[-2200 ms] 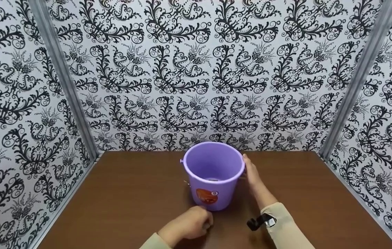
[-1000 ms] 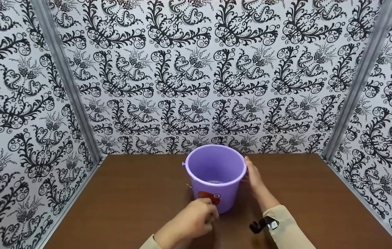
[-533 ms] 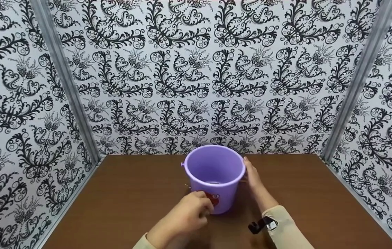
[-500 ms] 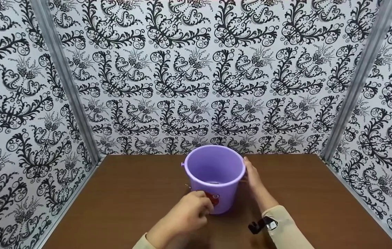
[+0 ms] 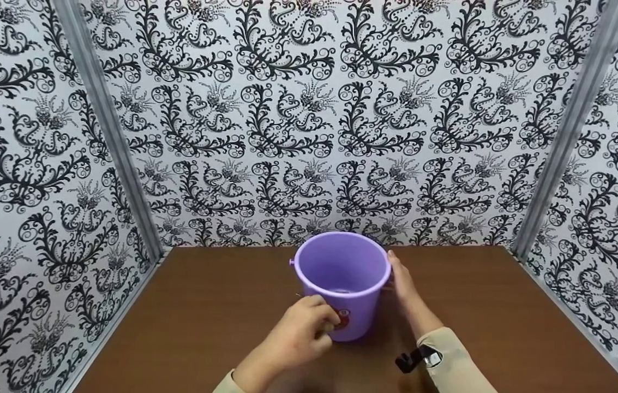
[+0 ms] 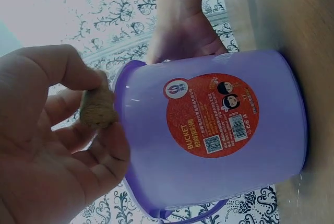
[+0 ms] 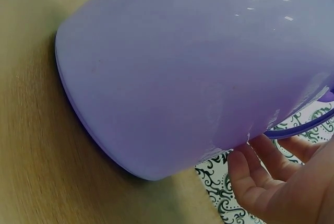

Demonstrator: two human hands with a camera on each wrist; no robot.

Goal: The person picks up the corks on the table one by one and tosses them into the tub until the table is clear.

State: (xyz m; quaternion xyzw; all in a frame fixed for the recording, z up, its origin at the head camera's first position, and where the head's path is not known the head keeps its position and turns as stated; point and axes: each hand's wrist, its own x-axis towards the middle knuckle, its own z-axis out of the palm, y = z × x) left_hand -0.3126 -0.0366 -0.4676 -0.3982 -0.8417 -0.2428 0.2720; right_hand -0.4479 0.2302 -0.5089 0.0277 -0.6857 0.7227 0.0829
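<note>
A purple plastic bucket (image 5: 360, 311) stands upright on the table, mouth up, with an orange-red label (image 6: 214, 117) on its near wall. My left hand (image 5: 300, 333) is in front of the bucket, overlapping the label's left part in the head view. It pinches a small tan, rough-textured piece with a green edge (image 6: 99, 110) between thumb and fingers, close to the bucket's rim. The head view hides this piece behind the fingers. My right hand (image 5: 404, 281) rests against the bucket's right side just below the rim. Its relaxed fingers (image 7: 245, 179) touch the wall by the handle (image 7: 302, 128).
The brown wooden table (image 5: 205, 305) extends on both sides of the bucket. Patterned white-and-black panels (image 5: 298, 125) enclose the back and sides, with grey posts at the corners. A black strap mount (image 5: 412, 360) sticks out from the right wrist.
My left hand has risen from near the bucket's base to the upper left of its near wall, covering part of the label. The right hand and bucket stay about in place.
</note>
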